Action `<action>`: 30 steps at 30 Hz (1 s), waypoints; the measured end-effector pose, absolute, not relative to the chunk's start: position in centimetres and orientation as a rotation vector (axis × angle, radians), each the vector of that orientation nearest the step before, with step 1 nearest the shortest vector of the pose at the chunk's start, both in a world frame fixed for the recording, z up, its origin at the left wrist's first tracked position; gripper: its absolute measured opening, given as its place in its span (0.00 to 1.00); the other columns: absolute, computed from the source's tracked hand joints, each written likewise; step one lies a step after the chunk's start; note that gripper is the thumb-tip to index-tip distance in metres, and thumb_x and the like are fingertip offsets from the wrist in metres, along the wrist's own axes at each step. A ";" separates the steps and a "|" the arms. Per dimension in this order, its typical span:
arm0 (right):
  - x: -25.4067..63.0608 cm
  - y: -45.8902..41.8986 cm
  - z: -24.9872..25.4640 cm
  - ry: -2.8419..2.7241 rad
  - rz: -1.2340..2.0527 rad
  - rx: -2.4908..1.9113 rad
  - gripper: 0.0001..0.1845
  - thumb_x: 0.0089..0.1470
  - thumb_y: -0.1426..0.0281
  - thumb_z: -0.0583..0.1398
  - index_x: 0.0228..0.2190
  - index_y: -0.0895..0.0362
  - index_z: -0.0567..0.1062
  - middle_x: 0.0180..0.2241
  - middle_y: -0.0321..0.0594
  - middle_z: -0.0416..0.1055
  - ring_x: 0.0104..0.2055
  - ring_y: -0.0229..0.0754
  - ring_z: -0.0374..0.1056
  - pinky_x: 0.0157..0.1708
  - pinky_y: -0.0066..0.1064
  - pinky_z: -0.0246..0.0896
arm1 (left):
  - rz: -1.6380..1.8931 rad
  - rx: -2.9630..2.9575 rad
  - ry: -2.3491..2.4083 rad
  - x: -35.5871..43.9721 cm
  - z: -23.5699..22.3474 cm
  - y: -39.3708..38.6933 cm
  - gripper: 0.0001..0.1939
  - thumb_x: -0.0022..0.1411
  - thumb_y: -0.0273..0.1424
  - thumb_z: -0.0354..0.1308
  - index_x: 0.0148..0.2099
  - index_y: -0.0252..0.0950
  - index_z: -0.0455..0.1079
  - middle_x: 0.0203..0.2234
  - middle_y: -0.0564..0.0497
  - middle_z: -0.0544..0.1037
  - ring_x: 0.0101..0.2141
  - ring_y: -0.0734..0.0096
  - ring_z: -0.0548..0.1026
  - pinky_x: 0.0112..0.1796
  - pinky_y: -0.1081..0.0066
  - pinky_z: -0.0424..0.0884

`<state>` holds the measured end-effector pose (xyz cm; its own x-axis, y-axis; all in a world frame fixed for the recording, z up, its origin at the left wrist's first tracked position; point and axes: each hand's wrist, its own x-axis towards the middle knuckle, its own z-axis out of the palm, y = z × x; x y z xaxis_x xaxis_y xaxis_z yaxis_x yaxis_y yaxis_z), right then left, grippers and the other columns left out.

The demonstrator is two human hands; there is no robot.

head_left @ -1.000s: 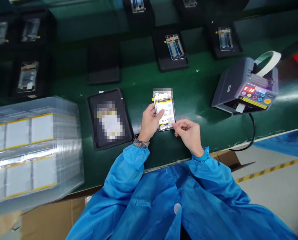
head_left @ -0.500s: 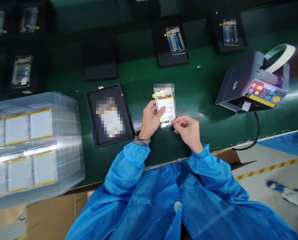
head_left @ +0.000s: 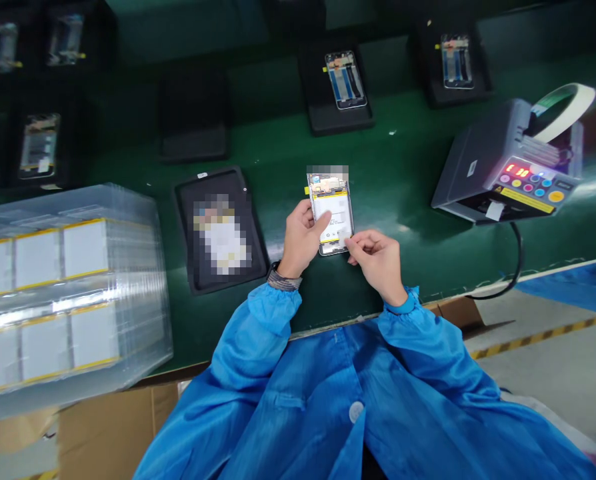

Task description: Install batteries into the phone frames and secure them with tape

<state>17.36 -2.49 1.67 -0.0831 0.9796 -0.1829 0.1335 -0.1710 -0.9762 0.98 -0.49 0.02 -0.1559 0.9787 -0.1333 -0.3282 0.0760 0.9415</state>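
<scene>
An opened smartphone point(head_left: 334, 217) with its white, yellow-edged battery showing lies tilted above the green bench, its top edge covered by a pixelated patch. My left hand point(head_left: 304, 237) grips it from the left side, thumb across the battery and fingers behind. At the lower right corner of the phone, the thumb and fingers of my right hand point(head_left: 377, 259) are pinched together and touch its edge. Whatever is between those fingertips is too small to make out. To the left of my hands sits a black tray point(head_left: 259, 257) with a pixelated phone body in it.
Clear plastic trays of batteries point(head_left: 138, 293) are stacked at the left. A tape dispenser point(head_left: 478, 167) with a lit display stands at the right, its cable hanging over the bench edge. Farther back, several black trays point(head_left: 318, 120) line the bench, most bearing opened phones.
Both hands keep nearly the same position on the phone; my right fingertips have shifted very slightly. A shoe on the floor at the right has gone from its spot.
</scene>
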 end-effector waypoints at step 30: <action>17.9 0.5 2.5 -1.421 1.808 -1.272 0.30 0.47 0.45 0.71 0.30 0.57 0.69 0.25 0.40 0.77 0.20 0.37 0.70 0.15 0.24 0.57 | 1.370 0.776 1.108 0.6 0.8 -0.4 0.29 0.53 0.47 0.74 0.50 0.37 0.70 0.45 0.43 0.83 0.46 0.54 0.82 0.46 0.60 0.79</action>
<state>17.86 0.54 2.50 -0.4324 0.8278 -0.3574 0.1520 -0.3238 -0.9338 0.65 -0.45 0.80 -0.1287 0.9798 -0.1533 -0.3546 0.0989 0.9298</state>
